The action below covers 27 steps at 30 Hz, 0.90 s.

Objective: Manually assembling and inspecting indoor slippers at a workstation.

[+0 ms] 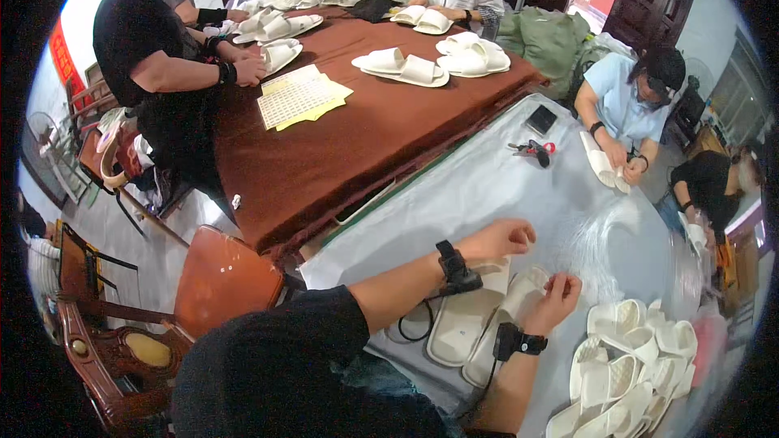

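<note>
My left hand [507, 238] hovers over the plastic-covered table [487, 186], fingers curled together, nothing clearly visible in it. My right hand [560, 296] pinches the toe band of a white slipper [511, 308]. A second white slipper [462, 316] lies sole-up beside it, under my left wrist. Both wrists wear black bands with a cable.
A heap of white slippers [633, 373] lies to my right. Scissors [531, 148] and a dark phone [541, 119] rest farther on the table. A brown-clothed table [357, 138] carries slipper pairs and yellow sheets [300, 97]. Several other people work around. A wooden chair [219, 284] stands left.
</note>
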### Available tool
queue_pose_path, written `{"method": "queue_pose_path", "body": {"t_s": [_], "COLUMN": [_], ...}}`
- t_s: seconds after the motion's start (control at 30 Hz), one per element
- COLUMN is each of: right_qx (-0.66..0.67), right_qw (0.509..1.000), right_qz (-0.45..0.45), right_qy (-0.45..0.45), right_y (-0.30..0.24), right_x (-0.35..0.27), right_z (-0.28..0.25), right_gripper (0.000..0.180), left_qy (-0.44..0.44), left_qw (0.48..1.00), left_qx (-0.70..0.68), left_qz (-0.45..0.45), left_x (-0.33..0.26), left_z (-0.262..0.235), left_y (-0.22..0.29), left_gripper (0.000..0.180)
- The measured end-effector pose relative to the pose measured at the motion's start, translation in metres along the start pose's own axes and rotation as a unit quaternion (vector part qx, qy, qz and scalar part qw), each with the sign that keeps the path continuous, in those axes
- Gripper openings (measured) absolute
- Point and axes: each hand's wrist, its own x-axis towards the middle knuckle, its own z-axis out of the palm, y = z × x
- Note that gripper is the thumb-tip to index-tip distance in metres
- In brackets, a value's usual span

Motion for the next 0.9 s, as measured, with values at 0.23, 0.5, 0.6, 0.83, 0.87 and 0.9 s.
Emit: {"method": "queue_pose_path", "body": {"t_s": [0.23, 0.5, 0.6, 0.83, 0.87, 0.9], "right_qx": [-0.013, -0.02, -0.035, -0.044, -0.084, -0.089], "right_qw": [1.0, 0.999, 0.998, 0.997, 0.995, 0.994], "right_qz": [0.013, -0.005, 0.011, 0.044, 0.03, 0.038], "right_qy": [-0.024, -0.044, -0.051, -0.042, -0.05, -0.042], "right_y": [0.003, 0.001, 0.006, -0.002, 0.001, -0.001], "right_x": [0.006, 0.005, 0.005, -0.002, 0.001, 0.001], "right_z": [0.0, 0.001, -0.004, -0.004, -0.009, -0.007], "right_gripper": [0.008, 0.007, 0.007, 0.008, 0.01, 0.01], "left_qy": [0.116, 0.417, 0.404, 0.389, 0.401, 0.415], "left_qw": [0.946, 0.663, 0.618, 0.637, 0.639, 0.635], "left_qx": [0.298, 0.609, 0.633, 0.615, 0.605, 0.596], "left_qz": [0.049, -0.125, -0.232, -0.252, -0.256, -0.263], "left_x": [0.022, 0.052, 0.057, 0.059, 0.062, 0.056], "left_z": [-0.123, -0.293, -0.326, -0.333, -0.329, -0.335], "left_y": [0.065, 0.067, 0.053, 0.03, 0.03, 0.027], "left_gripper": [0.03, 0.046, 0.057, 0.075, 0.08, 0.086]}}
